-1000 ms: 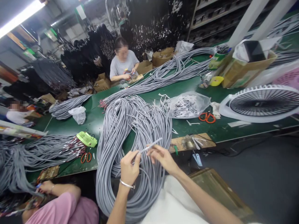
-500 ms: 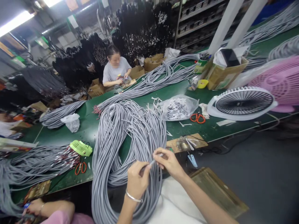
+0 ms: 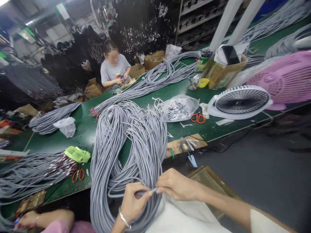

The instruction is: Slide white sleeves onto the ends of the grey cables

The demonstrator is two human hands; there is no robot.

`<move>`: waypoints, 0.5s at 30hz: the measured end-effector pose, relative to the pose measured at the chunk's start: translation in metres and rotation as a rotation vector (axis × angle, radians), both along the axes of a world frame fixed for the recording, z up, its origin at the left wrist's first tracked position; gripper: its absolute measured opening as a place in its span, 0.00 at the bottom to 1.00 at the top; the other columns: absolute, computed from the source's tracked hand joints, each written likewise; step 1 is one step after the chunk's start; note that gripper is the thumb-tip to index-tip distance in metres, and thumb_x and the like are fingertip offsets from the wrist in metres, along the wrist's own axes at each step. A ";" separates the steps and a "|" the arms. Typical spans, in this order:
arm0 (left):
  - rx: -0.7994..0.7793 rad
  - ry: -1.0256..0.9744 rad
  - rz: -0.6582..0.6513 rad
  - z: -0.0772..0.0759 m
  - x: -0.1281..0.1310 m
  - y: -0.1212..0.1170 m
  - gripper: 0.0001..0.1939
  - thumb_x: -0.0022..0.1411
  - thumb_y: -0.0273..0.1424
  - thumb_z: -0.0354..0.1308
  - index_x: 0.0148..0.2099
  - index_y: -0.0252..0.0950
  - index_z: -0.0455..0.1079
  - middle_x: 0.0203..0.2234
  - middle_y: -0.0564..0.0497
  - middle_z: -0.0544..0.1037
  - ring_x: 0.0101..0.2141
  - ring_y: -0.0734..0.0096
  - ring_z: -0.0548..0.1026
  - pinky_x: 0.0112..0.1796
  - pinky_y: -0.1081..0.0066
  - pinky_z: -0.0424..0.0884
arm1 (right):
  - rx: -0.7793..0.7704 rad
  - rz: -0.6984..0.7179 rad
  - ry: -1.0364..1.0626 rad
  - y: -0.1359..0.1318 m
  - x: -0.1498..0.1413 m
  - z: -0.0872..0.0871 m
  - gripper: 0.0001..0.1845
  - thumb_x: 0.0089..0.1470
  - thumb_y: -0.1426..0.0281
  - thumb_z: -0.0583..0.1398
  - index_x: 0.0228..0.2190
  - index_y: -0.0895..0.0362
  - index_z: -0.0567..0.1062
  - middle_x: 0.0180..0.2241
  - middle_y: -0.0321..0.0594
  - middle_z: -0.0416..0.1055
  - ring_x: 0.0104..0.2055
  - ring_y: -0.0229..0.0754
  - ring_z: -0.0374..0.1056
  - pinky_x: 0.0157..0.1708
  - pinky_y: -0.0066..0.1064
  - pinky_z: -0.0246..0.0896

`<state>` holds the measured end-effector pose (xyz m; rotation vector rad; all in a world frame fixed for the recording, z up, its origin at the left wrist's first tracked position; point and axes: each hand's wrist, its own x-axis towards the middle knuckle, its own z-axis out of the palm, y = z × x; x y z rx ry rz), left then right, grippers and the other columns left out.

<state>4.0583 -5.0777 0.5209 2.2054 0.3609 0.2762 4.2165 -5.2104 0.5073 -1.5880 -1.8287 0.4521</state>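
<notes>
A thick bundle of grey cables (image 3: pixel 126 142) drapes from the green table (image 3: pixel 213 129) over its front edge toward my lap. My left hand (image 3: pixel 133 202) is closed on the end of one grey cable (image 3: pixel 145 192) near the bottom of the view. My right hand (image 3: pixel 176 184) pinches the same cable end from the right, fingertips meeting those of the left hand. A white cloth (image 3: pixel 184 216) lies over my lap beneath both hands.
A clear bag of white sleeves (image 3: pixel 178 108), orange scissors (image 3: pixel 198 118), a white fan grille (image 3: pixel 240 102) and a pink fan (image 3: pixel 282 79) lie to the right. A co-worker's arm in pink (image 3: pixel 46 220) is at lower left; another person (image 3: pixel 113 69) sits across. More cable bundles (image 3: pixel 34 171) lie left.
Both hands have come down and toward me with the cable end, from above the bundle to just over my lap. The view has tilted, showing more of the pink fan.
</notes>
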 end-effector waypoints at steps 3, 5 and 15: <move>0.021 -0.065 -0.008 0.011 -0.010 0.004 0.09 0.57 0.31 0.59 0.26 0.36 0.77 0.16 0.52 0.75 0.18 0.76 0.70 0.21 0.78 0.63 | 0.098 0.049 -0.090 -0.001 0.000 0.013 0.19 0.62 0.67 0.49 0.23 0.60 0.70 0.19 0.36 0.65 0.21 0.34 0.56 0.22 0.27 0.45; 0.043 -0.115 -0.023 0.017 -0.015 0.007 0.08 0.57 0.30 0.59 0.27 0.37 0.77 0.15 0.52 0.74 0.16 0.77 0.69 0.20 0.79 0.62 | 0.135 0.072 -0.119 0.000 0.002 0.023 0.18 0.62 0.68 0.49 0.23 0.59 0.69 0.19 0.35 0.64 0.21 0.33 0.55 0.22 0.27 0.45; 0.133 -0.118 0.018 0.047 -0.046 0.025 0.07 0.56 0.34 0.59 0.31 0.41 0.79 0.15 0.54 0.74 0.15 0.75 0.69 0.17 0.78 0.65 | 0.343 0.135 -0.158 0.001 0.020 0.052 0.21 0.63 0.68 0.46 0.23 0.56 0.71 0.19 0.35 0.67 0.20 0.34 0.60 0.20 0.26 0.51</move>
